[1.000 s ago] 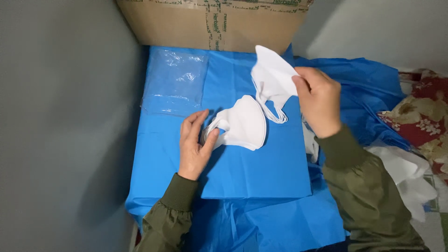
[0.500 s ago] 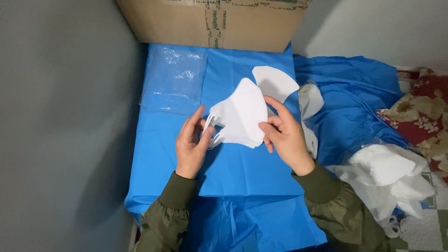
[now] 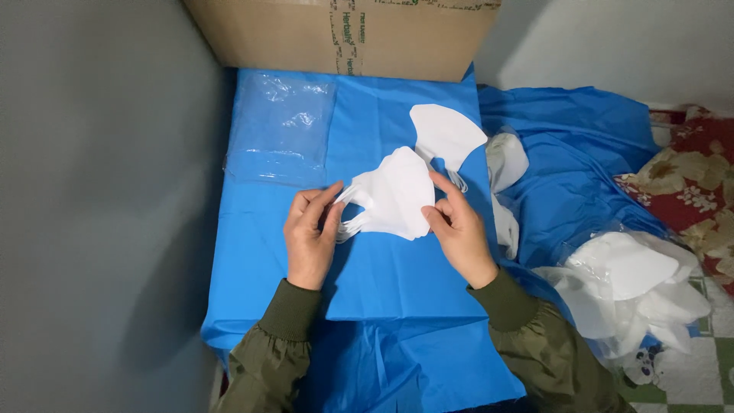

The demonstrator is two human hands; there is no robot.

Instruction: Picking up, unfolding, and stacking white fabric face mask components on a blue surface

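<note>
**A:** Since a second ago: my right hand [image 3: 459, 229] dropped the single mask it held up by the box and came down to the stack. That mask [image 3: 446, 131] now lies flat on the blue sheet [image 3: 382, 291], just beyond the stack. Half a second ago both hands were already on the stack; little change since, the grip just looks squarer.

**B:** Finger state?

**A:** Left hand [image 3: 310, 237]: fingers [image 3: 325, 200] closed on the ear loops [image 3: 350, 208] at the stack's left end. Right: thumb and fingers pinched on the right edge of the stack of white masks [image 3: 397, 191]. Both gripping, neither open.

**B:** Where's the stack?

**A:** Mid bench, held between the two hands, on or just over the sheet; I can't tell which. Clear plastic bag [image 3: 281, 126] lies flat at the far left, cardboard box [image 3: 344, 34] stands at the back edge.

**B:** Handling notes?

**A:** My read: keep the pinch light on the folded edges and square them up. Hold the loops bunched together on the left so they don't snag. Don't crush the fold.

**B:** Anything else around?

**A:** More masks in a loose clear bag [image 3: 634, 283] off to the right, well apart, on the crumpled blue cloth [image 3: 573, 153]. One more white piece [image 3: 506, 160] sits just right of the bench edge.
</note>
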